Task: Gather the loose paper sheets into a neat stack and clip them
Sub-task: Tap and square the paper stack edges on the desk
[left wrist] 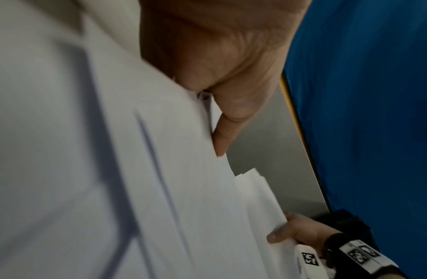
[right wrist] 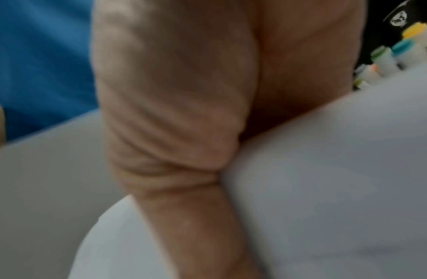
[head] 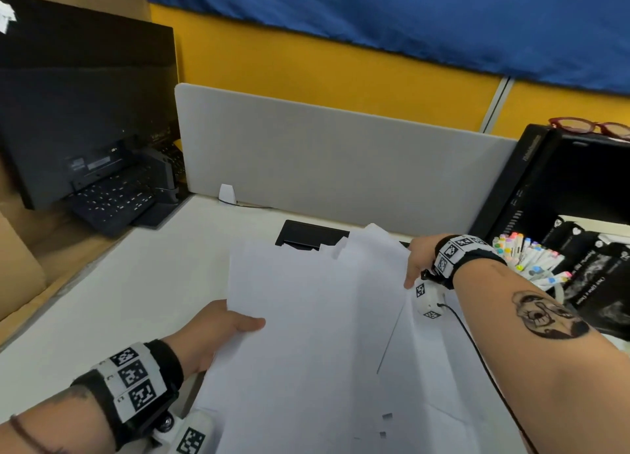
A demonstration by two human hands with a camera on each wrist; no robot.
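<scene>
The left hand [head: 218, 331] pinched the left edge of the paper sheets [head: 306, 334], thumb on top, above the surface's [head: 102, 300] near edge; the right hand [head: 417, 259] gripped their far-right corner. Best loosen both grips, then tap the ragged edges square.

Left hand [left wrist: 215, 62] thumb on fanned paper sheets [left wrist: 141, 188], right hand [left wrist: 296, 231] opposite.

A white tabletop [head: 102, 293] ends at a grey partition panel [head: 341, 167] along its far edge. Behind rises a yellow wall [head: 306, 61] hung with blue cloth [head: 409, 17]. A black monitor [head: 85, 112] stands at the far left corner.
</scene>
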